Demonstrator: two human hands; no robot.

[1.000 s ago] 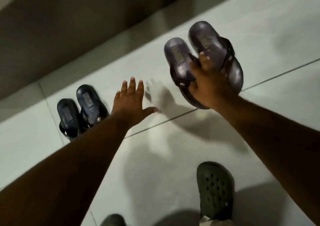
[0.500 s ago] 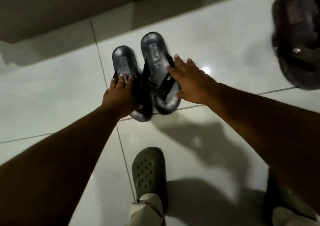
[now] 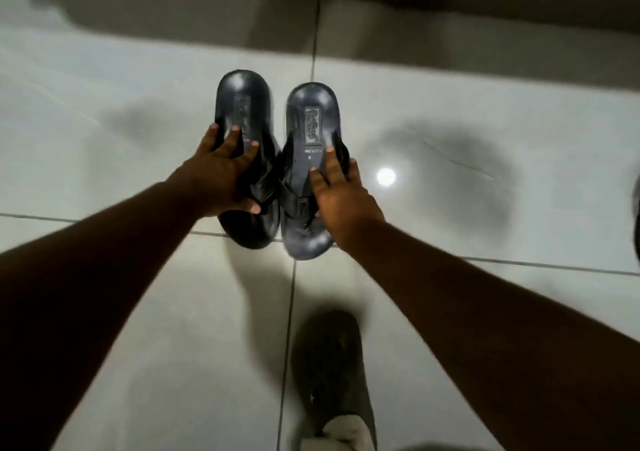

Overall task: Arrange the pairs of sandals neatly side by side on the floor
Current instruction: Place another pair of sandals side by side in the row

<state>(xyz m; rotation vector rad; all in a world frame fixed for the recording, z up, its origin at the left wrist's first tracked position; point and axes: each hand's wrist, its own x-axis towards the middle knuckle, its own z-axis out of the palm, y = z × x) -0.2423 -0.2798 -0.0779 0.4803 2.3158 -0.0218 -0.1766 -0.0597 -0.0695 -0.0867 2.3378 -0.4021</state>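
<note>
Two black sandals with smooth, rounded soles and glossy footbeds lie side by side on the pale, shiny tiled floor (image 3: 450, 111), almost touching, their heels pointing away from the person. The left sandal (image 3: 246, 111) sits slightly farther forward than the right sandal (image 3: 311, 114), which carries a rectangular embossed label. The left hand (image 3: 221, 180) grips the left sandal across its straps, fingers spread over the footbed. The right hand (image 3: 341, 197) holds the right sandal likewise, fingers lying along its outer edge. A dark perforated clog (image 3: 329, 364) stands blurred below.
</note>
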